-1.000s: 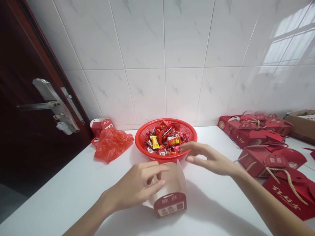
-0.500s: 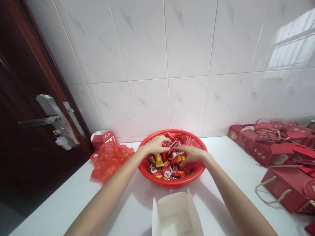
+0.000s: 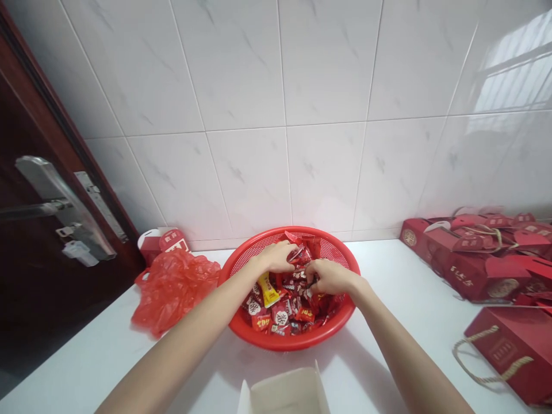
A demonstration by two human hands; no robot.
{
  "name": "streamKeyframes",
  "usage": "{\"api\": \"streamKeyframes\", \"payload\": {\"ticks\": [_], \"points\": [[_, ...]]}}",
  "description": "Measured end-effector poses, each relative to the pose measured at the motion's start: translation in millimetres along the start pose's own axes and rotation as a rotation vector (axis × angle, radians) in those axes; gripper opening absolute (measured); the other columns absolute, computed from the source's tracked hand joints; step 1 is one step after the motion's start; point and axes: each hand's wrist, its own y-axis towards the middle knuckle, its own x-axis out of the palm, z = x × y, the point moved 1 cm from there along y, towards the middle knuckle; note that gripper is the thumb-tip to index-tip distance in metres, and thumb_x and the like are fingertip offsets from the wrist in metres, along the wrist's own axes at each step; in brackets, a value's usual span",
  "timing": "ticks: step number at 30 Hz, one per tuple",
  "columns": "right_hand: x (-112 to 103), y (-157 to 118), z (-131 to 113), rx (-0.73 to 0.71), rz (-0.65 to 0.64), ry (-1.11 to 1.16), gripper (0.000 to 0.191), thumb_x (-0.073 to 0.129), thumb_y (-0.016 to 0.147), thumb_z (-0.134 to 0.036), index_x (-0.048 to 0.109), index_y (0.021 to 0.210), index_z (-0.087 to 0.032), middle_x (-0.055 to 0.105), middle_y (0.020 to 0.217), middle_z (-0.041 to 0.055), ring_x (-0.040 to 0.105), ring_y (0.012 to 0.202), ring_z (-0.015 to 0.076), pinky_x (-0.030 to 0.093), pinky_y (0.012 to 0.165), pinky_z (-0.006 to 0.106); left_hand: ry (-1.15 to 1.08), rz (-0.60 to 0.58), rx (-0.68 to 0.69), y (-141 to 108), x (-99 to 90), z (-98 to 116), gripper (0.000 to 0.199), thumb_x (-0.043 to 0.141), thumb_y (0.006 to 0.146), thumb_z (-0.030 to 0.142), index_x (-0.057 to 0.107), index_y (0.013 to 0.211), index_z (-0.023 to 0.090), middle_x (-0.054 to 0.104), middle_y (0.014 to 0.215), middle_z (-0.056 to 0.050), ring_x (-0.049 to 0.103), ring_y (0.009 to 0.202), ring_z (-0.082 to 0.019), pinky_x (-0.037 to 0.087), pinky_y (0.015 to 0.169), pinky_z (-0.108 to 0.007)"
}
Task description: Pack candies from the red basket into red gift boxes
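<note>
Both hands, left and right, are inside the red basket, fingers curled onto wrapped candies; whether either pinches one cannot be determined.

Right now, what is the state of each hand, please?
Left hand: on the sweets, grip unclear.
Right hand: fingers curled among sweets, grip unclear.
</note>
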Motion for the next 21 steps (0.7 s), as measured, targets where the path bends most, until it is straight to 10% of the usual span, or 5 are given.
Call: {"api": "streamKeyframes", "payload": {"ticks": [8, 14, 21], "points": [[-3, -4, -6, 0.239, 0.132, -0.019, 0.023, 0.066, 0.071, -0.013, 0.046, 0.061, -0.020, 0.063, 0.070, 0.0009, 0.057, 0.066, 0.0156, 0.029, 0.052, 0.027, 0.024, 0.130, 0.021, -1, 1.8, -11, 0.070, 0.054, 0.075, 0.003, 0.053, 0.141, 0.026, 0.056, 0.144, -0.007, 0.054, 0.131, -0.027, 0.047, 0.103, -0.036], [-6, -6, -6, 0.309, 0.340, -0.122, 0.015, 0.056, 0.074, -0.004, 0.053, 0.075, -0.019, 0.068, 0.086, 0.0052, 0.061, 0.080, 0.0189, 0.025, 0.054, 0.029, 0.224, 0.298, 0.115, -2, -2.0, -1, 0.056, 0.053, 0.074, -0.003, 0.071, 0.119, 0.025, 0.060, 0.134, -0.009, 0.055, 0.125, -0.028, 0.044, 0.105, -0.041], [-5, -7, -7, 0.269, 0.282, -0.146, 0.019, 0.054, 0.072, -0.001, 0.054, 0.076, -0.019, 0.067, 0.083, 0.0042, 0.061, 0.078, 0.0191, 0.024, 0.057, 0.030, 0.301, 0.007, 0.265, -5, 1.0, 21, 0.028, 0.062, 0.077, 0.014, 0.074, 0.101, 0.018, 0.071, 0.096, -0.011, 0.058, 0.105, -0.028, 0.040, 0.100, -0.043]]}}
